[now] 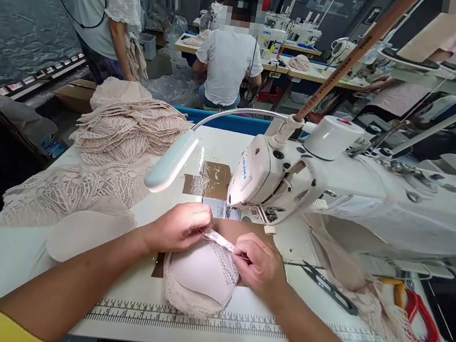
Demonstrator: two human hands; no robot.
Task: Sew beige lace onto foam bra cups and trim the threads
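Observation:
A pale pink bra cup (199, 278) with a lace edge lies on the table in front of the sewing machine (254, 169). Along its upper edge runs a narrow whitish strip (220, 240), stretched between my two hands. My left hand (185, 225) pinches the strip's left end, fingers closed. At the other end my right hand (259, 261) grips the strip and the cup's edge, fingers curled. The machine's needle area is just beyond the hands, with the cup apart from it. My fingertips partly hide the strip's ends.
Stacked lace pieces (132, 122) and a loose foam cup (88, 233) lie at left. A lamp (172, 160) hangs low. At right are red-handled scissors (422, 320), a dark flat tool (330, 289) and beige lace fabric. A printed ruler (138, 315) follows the front edge. Other people work beyond.

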